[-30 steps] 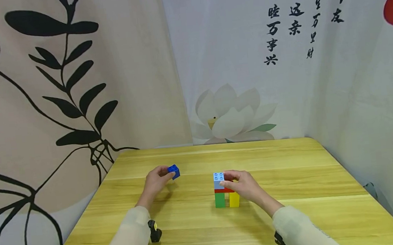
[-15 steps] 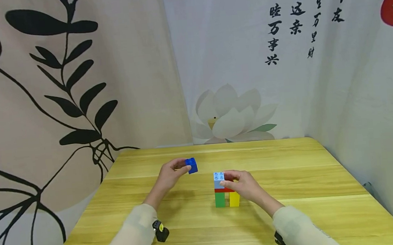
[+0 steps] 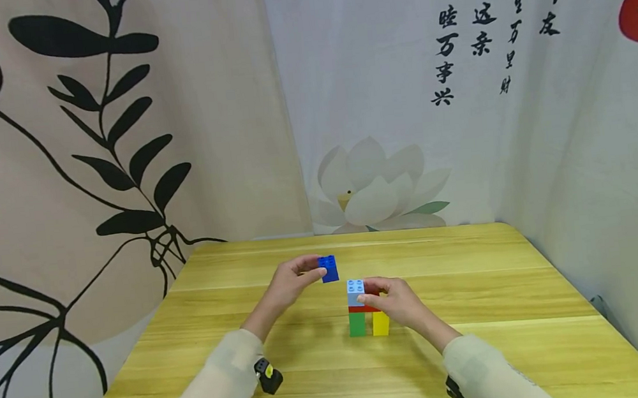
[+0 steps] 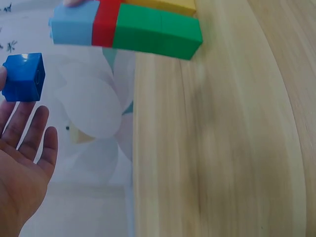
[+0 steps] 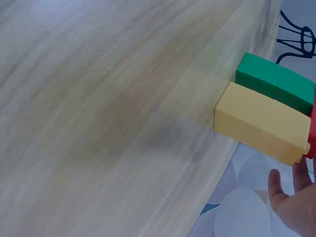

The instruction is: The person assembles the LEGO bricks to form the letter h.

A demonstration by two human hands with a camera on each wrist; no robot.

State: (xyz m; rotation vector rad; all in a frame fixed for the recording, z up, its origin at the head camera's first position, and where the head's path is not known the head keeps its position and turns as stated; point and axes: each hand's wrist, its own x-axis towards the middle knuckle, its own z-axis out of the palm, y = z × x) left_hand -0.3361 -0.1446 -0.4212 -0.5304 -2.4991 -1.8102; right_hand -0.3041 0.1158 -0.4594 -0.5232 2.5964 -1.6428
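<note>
My left hand (image 3: pixel 288 283) pinches a dark blue toy building brick (image 3: pixel 328 268) (image 4: pixel 23 76) between thumb and fingers, above the table and just left of a small brick structure. That structure has a green column (image 3: pixel 357 325) (image 4: pixel 155 30) and a yellow column (image 3: pixel 380 324) (image 5: pixel 261 121), with a gap between them. Across both lies a red brick (image 3: pixel 355 309), and a light blue brick (image 3: pixel 355 290) sits on its left end. My right hand (image 3: pixel 396 299) grips the light blue brick from the right, thumb in front; its other fingertips are mostly hidden.
The structure stands on a wooden table (image 3: pixel 483 350), whose far edge meets a printed curtain (image 3: pixel 229 105) with plants, a lotus and writing. Both wrists carry small black cameras, the left wrist camera (image 3: pixel 268 377) being close to the tabletop.
My left hand has moved right with the dark blue brick, closer to the structure, and slightly higher than at first. My right hand and the structure have stayed put.
</note>
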